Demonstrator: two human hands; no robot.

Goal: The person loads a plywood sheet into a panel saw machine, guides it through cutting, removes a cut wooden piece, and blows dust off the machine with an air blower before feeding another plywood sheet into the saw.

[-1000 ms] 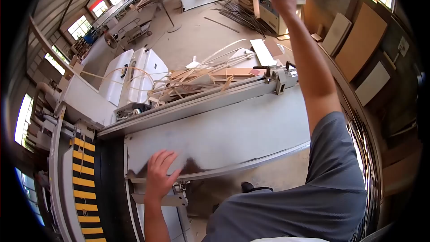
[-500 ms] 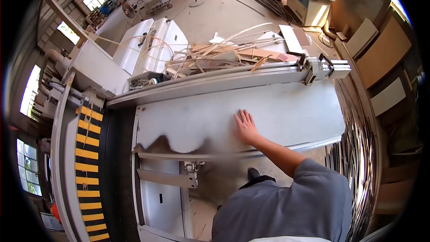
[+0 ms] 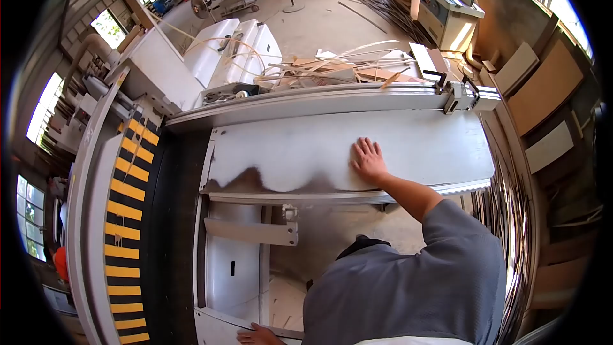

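Note:
My right hand (image 3: 370,163) lies flat, palm down and fingers spread, on the pale metal sliding table (image 3: 408,147). It holds nothing. Dark worn patches mark the table's near left part. At the bottom edge of the view, my left hand (image 3: 258,335) rests with its fingers stretched out on a light grey machine surface (image 3: 217,329); it is partly cut off by the frame. Along the table's far side runs a long metal fence (image 3: 319,99), with a clamp-like stop (image 3: 454,97) at its right end.
Yellow and black stripes (image 3: 126,202) line the machine's left side, beside a dark strip (image 3: 169,230). Offcuts (image 3: 357,70) lie piled behind the fence. Boards (image 3: 546,89) lean along the right wall, with thin strips (image 3: 504,217) on the floor. Another machine (image 3: 444,13) stands at the back right.
My left hand has come into view at the bottom. The view has shifted, and the table with my right hand on it appears higher and slightly further right.

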